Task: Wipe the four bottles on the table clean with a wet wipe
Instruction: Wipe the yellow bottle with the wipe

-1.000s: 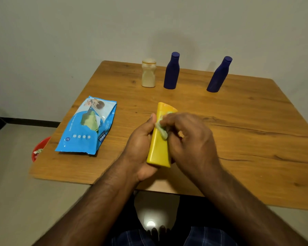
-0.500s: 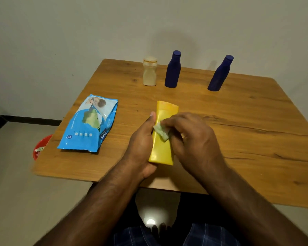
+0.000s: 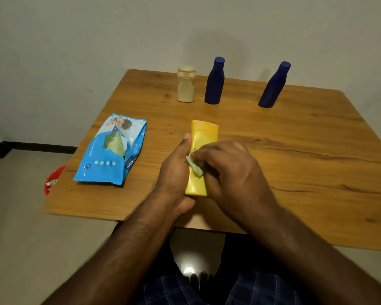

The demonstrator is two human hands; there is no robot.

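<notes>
While the left hand (image 3: pixel 176 172) grips the yellow bottle (image 3: pixel 201 155) from its side, holding it lengthwise over the near edge of the table (image 3: pixel 295 139) — likely to expose its face — the right hand (image 3: pixel 227 168) pinches a crumpled wet wipe (image 3: pixel 194 166) against it. Three other bottles stand upright near the far edge, apparently awaiting their turn.

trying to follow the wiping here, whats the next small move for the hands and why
Probably slide the wet wipe up toward the yellow bottle's far end. The right hand presses the wipe on the middle of the bottle, which the left hand grips from the side, and the stretch beyond the fingers lies bare. The cream bottle and two blue bottles stand untouched at the back.
</notes>
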